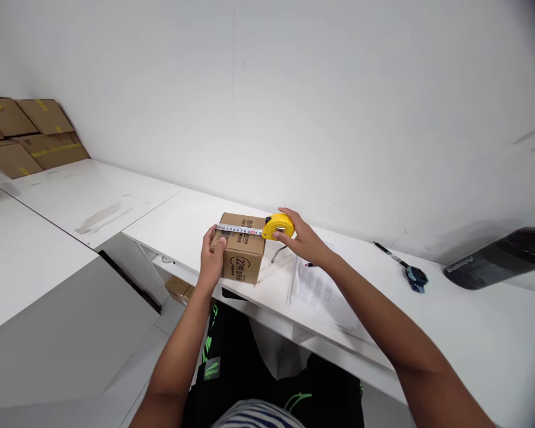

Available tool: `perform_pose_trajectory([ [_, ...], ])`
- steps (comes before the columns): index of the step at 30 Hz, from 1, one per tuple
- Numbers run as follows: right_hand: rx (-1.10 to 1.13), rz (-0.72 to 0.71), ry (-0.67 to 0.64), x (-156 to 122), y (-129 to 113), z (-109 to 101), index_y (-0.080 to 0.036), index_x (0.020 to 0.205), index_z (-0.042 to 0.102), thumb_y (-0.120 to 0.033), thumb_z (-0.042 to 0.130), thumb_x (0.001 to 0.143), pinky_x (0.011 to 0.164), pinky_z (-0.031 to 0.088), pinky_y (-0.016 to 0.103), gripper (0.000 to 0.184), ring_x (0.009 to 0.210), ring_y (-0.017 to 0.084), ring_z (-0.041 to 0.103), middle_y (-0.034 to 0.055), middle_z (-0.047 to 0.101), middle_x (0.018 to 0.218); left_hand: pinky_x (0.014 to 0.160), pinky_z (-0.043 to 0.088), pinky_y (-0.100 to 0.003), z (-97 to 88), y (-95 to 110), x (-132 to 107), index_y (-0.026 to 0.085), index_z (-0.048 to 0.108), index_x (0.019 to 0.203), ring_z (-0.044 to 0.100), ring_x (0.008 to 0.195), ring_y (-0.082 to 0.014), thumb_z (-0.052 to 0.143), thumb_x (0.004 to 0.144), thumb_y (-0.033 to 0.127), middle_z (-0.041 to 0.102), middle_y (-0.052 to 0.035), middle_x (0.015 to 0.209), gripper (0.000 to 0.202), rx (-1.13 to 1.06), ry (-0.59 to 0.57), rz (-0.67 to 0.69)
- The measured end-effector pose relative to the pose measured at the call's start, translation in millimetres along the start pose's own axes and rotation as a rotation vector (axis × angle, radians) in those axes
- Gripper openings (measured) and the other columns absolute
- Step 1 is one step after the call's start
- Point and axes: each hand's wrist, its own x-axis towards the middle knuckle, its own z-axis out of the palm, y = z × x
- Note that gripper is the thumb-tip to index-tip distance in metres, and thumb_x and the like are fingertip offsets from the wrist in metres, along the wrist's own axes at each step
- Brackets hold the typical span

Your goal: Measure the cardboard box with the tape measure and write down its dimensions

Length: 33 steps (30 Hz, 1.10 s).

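Note:
A small brown cardboard box (245,264) with dark print sits on the white desk (196,208), near its front edge. Across the top of the box lies the pulled-out blade of a yellow tape measure (283,222), its numbers facing up. My left hand (213,252) is closed on the left side of the box and holds the blade's end at the left edge, thumb on the box. At the box's right edge, my right hand (301,238) grips the tape measure's case between thumb and fingers.
Printed papers (321,291) lie right of the box, under my right forearm. Further right are a dark wristwatch (414,274) and a black bottle (485,264) lying down. Several cardboard boxes (40,137) are stacked far left by the wall. Another carton (178,289) sits below the desk.

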Motion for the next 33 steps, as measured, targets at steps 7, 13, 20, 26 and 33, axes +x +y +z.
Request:
perform_pose_trajectory([
  [7, -0.014, -0.109, -0.053, 23, -23, 23, -0.025, 0.144, 0.036, -0.048, 0.057, 0.087, 0.103, 0.042, 0.044, 0.064, 0.125, 0.027, 0.052, 0.0109, 0.049, 0.143, 0.109, 0.039, -0.036, -3.9, 0, -2, 0.022, 0.044, 0.138, 0.050, 0.129, -0.0232, 0.059, 0.087, 0.039, 0.050, -0.0119, 0.142, 0.057, -0.020, -0.033, -0.068],
  [13, -0.155, -0.234, -0.055, 57, -75, 58, -0.025, 0.140, 0.043, -0.045, 0.063, 0.085, 0.098, 0.042, 0.046, 0.062, 0.113, 0.029, 0.059, 0.0089, 0.061, 0.133, 0.102, 0.045, -0.035, -6.3, -5, 1, 0.023, 0.039, 0.139, 0.054, 0.125, -0.0231, 0.061, 0.084, 0.046, 0.051, -0.0140, 0.139, 0.063, -0.011, -0.011, -0.097],
  [20, -0.245, -0.436, 0.057, 30, -87, 59, -0.023, 0.139, 0.044, -0.048, 0.060, 0.089, 0.104, 0.035, 0.044, 0.059, 0.115, 0.025, 0.059, 0.0092, 0.063, 0.130, 0.105, 0.042, -0.041, 0.4, 5, 9, 0.022, 0.039, 0.135, 0.052, 0.125, -0.0252, 0.060, 0.083, 0.042, 0.050, -0.0137, 0.136, 0.059, 0.101, 0.120, -0.018],
  [26, -0.205, -0.276, 0.192, -69, -60, 47, -0.034, 0.130, 0.051, -0.066, 0.063, 0.076, 0.112, 0.023, 0.058, 0.063, 0.110, 0.029, 0.061, 0.0064, 0.070, 0.113, 0.112, 0.034, -0.048, -6.6, 42, -41, 0.023, 0.060, 0.118, 0.050, 0.123, -0.0277, 0.062, 0.081, 0.049, 0.057, -0.0084, 0.123, 0.045, 0.225, 0.119, 0.408],
  [33, 0.072, -0.026, 0.536, -154, -30, 90, -0.036, 0.142, 0.035, -0.064, 0.043, 0.088, 0.097, 0.043, 0.058, 0.061, 0.108, 0.032, 0.058, 0.0105, 0.062, 0.115, 0.074, 0.056, -0.034, 53.9, 7, -130, 0.026, 0.059, 0.105, 0.065, 0.085, -0.0218, 0.067, 0.069, 0.068, 0.066, -0.0066, 0.097, 0.056, -0.269, -0.457, -0.332],
])
